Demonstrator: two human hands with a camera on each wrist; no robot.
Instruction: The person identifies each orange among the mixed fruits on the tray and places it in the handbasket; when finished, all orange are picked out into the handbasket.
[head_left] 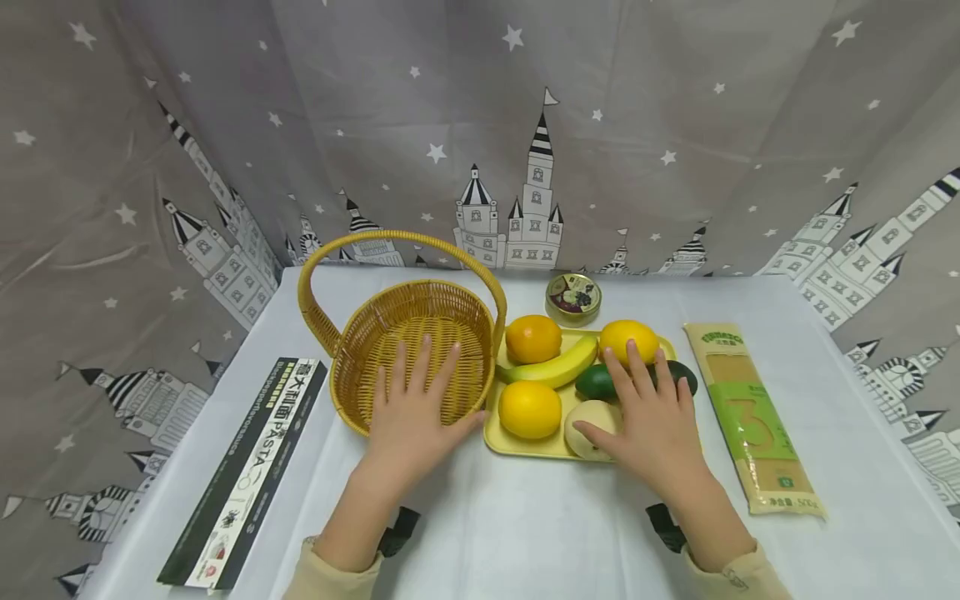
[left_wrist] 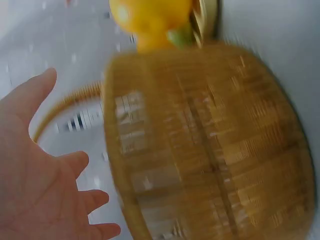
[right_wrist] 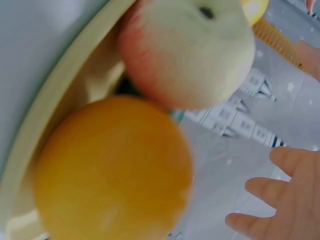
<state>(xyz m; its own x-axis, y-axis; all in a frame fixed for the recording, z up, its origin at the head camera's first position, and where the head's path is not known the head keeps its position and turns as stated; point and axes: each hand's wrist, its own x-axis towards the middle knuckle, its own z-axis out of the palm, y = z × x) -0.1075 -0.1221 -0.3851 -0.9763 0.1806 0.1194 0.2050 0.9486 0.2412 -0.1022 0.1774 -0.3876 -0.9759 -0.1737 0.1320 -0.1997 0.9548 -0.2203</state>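
My left hand point(head_left: 408, 429) is held with fingers spread over the near side of a wicker basket point(head_left: 334, 392) with a tall handle. In the left wrist view the basket point(left_wrist: 210, 140) is blurred. My right hand point(head_left: 652, 417) hovers, fingers apart, above a yellow tray point(head_left: 525, 449) of fruit. Near its thumb sits a pale peach point(head_left: 588, 429), its red blush visible on the peach point(right_wrist: 185, 55) in the right wrist view. A dark green fruit or vegetable point(head_left: 596, 382) is partly covered by the fingers. An orange fruit point(right_wrist: 115, 170) shows below the peach there. Both hands hold nothing.
The tray also bears a banana point(head_left: 555, 368), an orange point(head_left: 533, 338) and yellow fruits, one a lemon point(head_left: 530, 409). A round tin point(head_left: 573, 298) stands behind it. A black pasta box point(head_left: 243, 475) lies left, a noodle packet point(head_left: 753, 417) right. A patterned curtain point(head_left: 637, 125) hangs behind.
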